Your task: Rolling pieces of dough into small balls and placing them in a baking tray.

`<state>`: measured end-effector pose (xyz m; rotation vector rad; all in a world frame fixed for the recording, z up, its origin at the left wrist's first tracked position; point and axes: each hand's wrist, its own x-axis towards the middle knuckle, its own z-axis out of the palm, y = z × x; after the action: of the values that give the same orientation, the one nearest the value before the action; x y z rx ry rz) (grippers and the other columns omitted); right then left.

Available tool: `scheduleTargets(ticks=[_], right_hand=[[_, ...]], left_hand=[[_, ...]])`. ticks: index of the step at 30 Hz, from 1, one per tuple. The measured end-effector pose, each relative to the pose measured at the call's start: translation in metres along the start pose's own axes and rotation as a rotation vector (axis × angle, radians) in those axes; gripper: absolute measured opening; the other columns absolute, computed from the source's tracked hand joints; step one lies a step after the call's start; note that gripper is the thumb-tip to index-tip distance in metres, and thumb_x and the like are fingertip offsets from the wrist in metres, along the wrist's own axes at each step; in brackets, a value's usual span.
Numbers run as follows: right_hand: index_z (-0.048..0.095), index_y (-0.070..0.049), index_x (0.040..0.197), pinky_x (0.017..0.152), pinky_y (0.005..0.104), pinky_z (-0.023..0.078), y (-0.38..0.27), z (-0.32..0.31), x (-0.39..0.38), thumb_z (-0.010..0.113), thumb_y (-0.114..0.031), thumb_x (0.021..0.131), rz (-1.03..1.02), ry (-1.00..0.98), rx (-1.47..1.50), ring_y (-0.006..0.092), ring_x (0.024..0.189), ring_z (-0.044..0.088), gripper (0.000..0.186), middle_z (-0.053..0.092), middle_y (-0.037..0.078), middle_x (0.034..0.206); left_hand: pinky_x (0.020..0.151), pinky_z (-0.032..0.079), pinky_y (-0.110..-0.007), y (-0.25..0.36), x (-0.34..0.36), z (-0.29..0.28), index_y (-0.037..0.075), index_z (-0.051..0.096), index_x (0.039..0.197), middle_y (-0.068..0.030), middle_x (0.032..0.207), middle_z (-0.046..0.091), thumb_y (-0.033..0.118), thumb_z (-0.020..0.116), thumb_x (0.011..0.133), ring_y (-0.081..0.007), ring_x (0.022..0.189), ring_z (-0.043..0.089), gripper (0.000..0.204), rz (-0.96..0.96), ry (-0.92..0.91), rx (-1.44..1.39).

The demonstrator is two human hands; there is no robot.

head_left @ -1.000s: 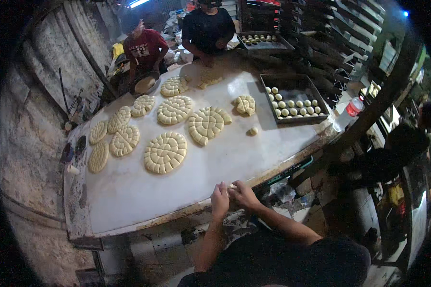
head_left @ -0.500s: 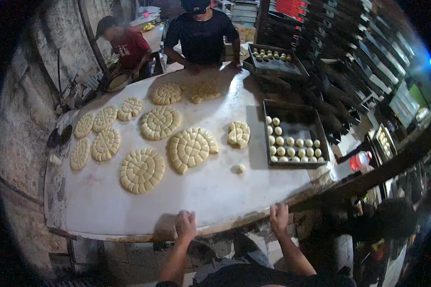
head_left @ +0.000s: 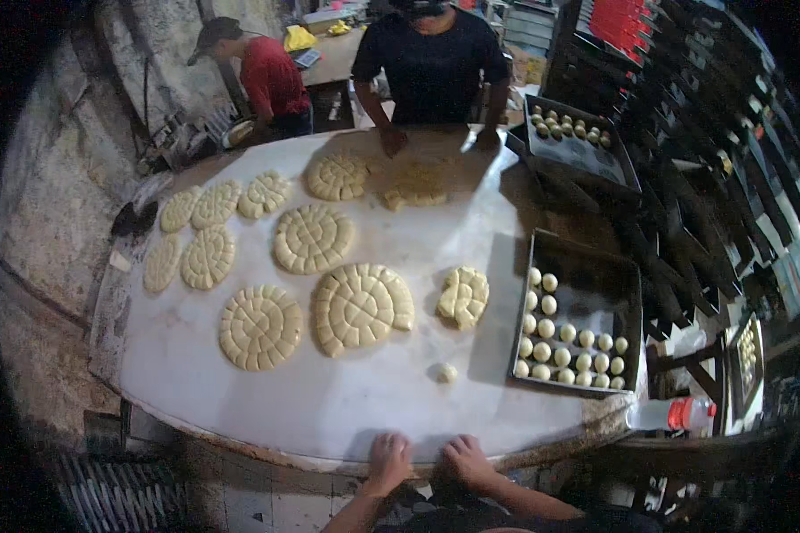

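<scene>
My left hand [head_left: 389, 458] rests at the table's front edge, fingers curled in and close together. Beside it, a short gap away, my right hand [head_left: 468, 462] sits at the same edge in a like pose. No object shows in either hand; the undersides of both are hidden. Ahead of them a single small dough ball [head_left: 446, 373] lies on the pale tabletop [head_left: 196, 391]. Behind that ball is a small scored lump of dough [head_left: 462, 298]. To its left lie a large round of dough cut into segments [head_left: 364, 311] and another scored dough round [head_left: 260, 327].
Several more cut dough rounds [head_left: 314, 239] spread over the left and far table. A dark tray [head_left: 587, 253] with rows of dough balls stands at right, another tray [head_left: 609, 164] beyond it. A bottle [head_left: 676, 414] lies right. Two people stand at the far side.
My hands have come closer together at the table edge. The view has shifted. Across the table, the far dough piece in front of the person in black looks smaller, with that person's hand moved left.
</scene>
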<state>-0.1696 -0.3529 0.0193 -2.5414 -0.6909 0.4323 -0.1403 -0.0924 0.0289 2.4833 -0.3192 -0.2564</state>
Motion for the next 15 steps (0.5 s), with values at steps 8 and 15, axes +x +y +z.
scheduleTargets(ticks=[8,15], right_hand=[[0.057,-0.003,0.132,0.11,0.0534,0.04,0.084,-0.044,0.095,0.067,-0.021,0.085,0.121,0.293,0.1,0.0408,0.124,0.051,0.051,0.057,0.019,0.131],[0.055,0.003,0.14,0.116,0.057,0.038,0.054,-0.032,0.017,0.059,-0.017,0.093,-0.151,-0.12,-0.148,0.046,0.133,0.049,0.052,0.052,0.027,0.145]], left_hand=[[0.083,0.049,-0.055,-0.052,0.106,0.015,0.003,0.059,0.099,-0.0219,0.104,0.06,0.011,0.07,0.09,-0.0452,0.097,0.059,0.017,-0.036,0.472,-0.026],[0.095,0.05,-0.053,0.006,0.022,-0.004,0.005,0.062,0.105,-0.0192,0.103,0.063,0.001,0.073,0.084,-0.041,0.104,0.062,0.024,0.043,0.265,-0.014]])
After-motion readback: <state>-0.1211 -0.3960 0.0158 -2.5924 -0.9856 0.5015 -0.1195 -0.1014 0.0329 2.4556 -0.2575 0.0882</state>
